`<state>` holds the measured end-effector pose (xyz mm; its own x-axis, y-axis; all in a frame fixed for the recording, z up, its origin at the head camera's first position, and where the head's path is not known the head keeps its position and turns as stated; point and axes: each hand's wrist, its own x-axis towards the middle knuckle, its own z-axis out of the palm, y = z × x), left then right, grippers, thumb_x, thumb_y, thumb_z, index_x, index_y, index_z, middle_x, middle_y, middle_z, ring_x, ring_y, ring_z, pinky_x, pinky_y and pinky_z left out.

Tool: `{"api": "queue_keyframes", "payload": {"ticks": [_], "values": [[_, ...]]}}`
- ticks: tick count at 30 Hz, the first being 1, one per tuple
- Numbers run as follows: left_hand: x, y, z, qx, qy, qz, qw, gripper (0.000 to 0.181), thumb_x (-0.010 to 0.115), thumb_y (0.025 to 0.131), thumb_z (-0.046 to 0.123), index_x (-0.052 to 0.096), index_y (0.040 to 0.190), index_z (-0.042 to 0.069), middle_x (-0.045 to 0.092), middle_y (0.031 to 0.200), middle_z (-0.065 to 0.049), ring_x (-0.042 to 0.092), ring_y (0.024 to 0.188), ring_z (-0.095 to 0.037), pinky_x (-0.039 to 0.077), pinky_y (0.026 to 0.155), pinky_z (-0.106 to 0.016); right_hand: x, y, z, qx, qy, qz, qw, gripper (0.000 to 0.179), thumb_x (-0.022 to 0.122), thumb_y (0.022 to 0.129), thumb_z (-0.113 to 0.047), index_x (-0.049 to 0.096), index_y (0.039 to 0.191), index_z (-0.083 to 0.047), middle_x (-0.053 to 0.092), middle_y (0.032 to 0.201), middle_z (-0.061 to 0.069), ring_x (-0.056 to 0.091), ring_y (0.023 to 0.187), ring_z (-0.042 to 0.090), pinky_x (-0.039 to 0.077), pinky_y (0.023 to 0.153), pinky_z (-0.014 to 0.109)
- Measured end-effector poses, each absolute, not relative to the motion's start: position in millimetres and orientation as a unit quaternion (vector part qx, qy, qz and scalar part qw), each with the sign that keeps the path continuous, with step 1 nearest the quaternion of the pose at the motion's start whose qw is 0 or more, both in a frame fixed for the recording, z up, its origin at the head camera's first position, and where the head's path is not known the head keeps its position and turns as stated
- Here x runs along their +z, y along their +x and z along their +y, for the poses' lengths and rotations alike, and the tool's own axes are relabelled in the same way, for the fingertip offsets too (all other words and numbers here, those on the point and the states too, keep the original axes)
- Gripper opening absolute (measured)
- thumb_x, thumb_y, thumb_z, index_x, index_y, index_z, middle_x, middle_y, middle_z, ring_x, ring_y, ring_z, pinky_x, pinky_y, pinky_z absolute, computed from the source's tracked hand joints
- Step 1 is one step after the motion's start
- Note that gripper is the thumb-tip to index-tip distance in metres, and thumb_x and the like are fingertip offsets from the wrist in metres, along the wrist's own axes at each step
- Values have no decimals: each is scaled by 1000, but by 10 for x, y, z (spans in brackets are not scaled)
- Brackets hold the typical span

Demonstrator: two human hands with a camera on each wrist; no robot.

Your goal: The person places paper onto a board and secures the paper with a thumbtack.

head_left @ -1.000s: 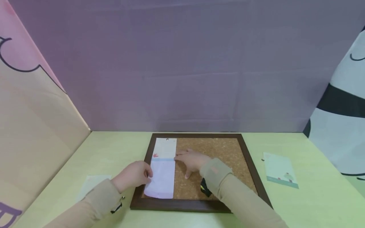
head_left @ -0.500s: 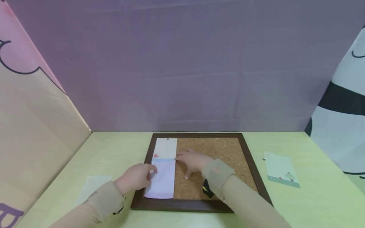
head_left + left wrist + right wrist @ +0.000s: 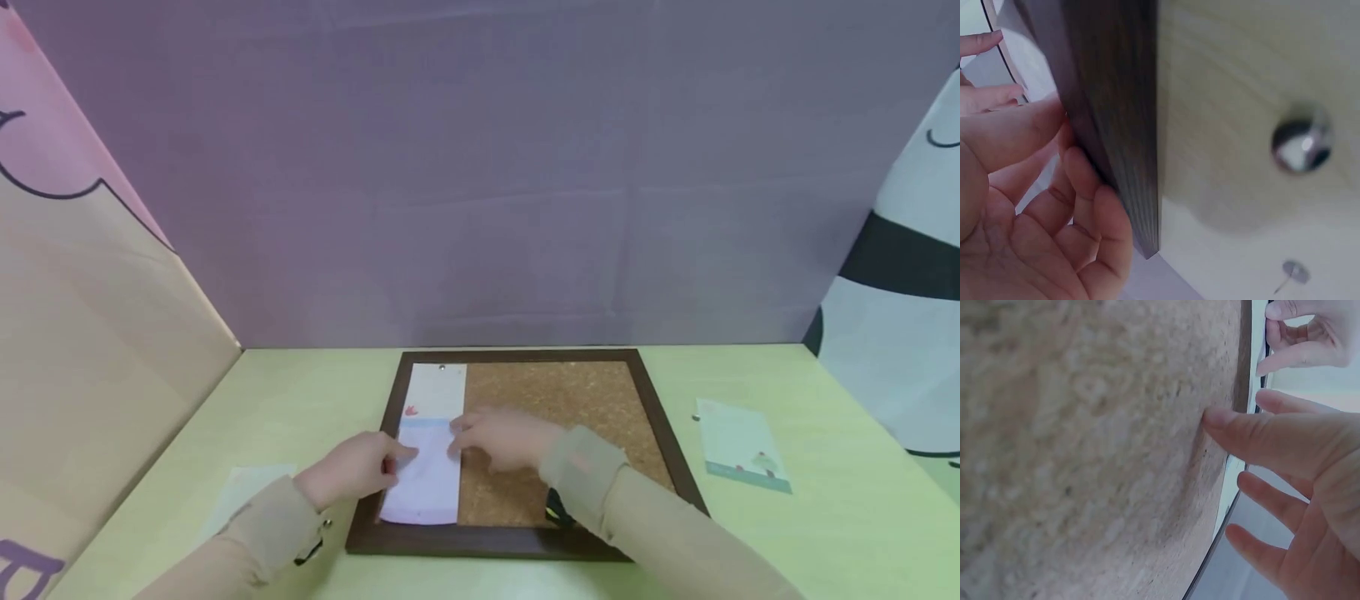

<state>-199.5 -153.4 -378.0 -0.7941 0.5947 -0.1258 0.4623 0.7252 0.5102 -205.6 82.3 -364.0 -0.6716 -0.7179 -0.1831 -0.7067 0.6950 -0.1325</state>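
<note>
A cork board (image 3: 555, 387) in a dark brown frame lies on the table. Along its left side are two sheets: an upper note sheet (image 3: 442, 387) with a pink print and a thumbtack (image 3: 442, 367) at its top, and below it a pale lilac-white sheet (image 3: 427, 492). My left hand (image 3: 356, 471) reaches over the frame's left side, index fingertip on the lower sheet, other fingers loosely bent by the frame (image 3: 1107, 112). My right hand (image 3: 506, 437) has its fingertips at that sheet's right edge. In the right wrist view its fingers (image 3: 1266, 494) are spread, gripping nothing.
A green-edged note sheet (image 3: 742, 442) lies right of the board, with a pin (image 3: 696, 417) beside it. Another sheet (image 3: 251, 479) is partly under my left sleeve. A thumbtack (image 3: 1296, 272) and a blurred shiny round-headed one (image 3: 1302, 145) lie left of the frame.
My left hand has moved slightly up and inward over the lower sheet. My right hand has drawn its fingers from the cork to the sheet's right edge.
</note>
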Motion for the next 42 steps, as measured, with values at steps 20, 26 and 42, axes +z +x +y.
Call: {"api": "queue_keyframes", "payload": {"ticks": [20, 26, 42], "values": [[-3780, -1984, -1549, 246, 288, 915, 138, 38, 66, 75, -9, 65, 113, -5, 44, 55, 6, 34, 48, -4, 30, 46, -17, -3606, -1895, 822, 17, -434, 892, 122, 47, 68, 81, 0, 66, 118, -29, 53, 137, -2, 49, 126, 16, 38, 107, 32], [-3789, -1985, -1553, 246, 281, 916, 144, 38, 67, 75, -8, 65, 113, -4, 46, 56, 5, 36, 49, -5, 32, 46, -18, -3605, -1881, 809, 7, -422, 896, 137, 47, 70, 80, -1, 66, 118, -29, 52, 138, -2, 50, 126, 16, 39, 106, 31], [-3750, -1948, -1567, 270, 257, 915, 157, 40, 73, 73, -3, 64, 113, -5, 55, 67, 2, 48, 61, -10, 42, 56, -21, -3544, -1844, 774, -18, -382, 906, 180, 48, 74, 77, -9, 64, 120, -29, 47, 143, -3, 45, 130, 18, 36, 108, 33]]}}
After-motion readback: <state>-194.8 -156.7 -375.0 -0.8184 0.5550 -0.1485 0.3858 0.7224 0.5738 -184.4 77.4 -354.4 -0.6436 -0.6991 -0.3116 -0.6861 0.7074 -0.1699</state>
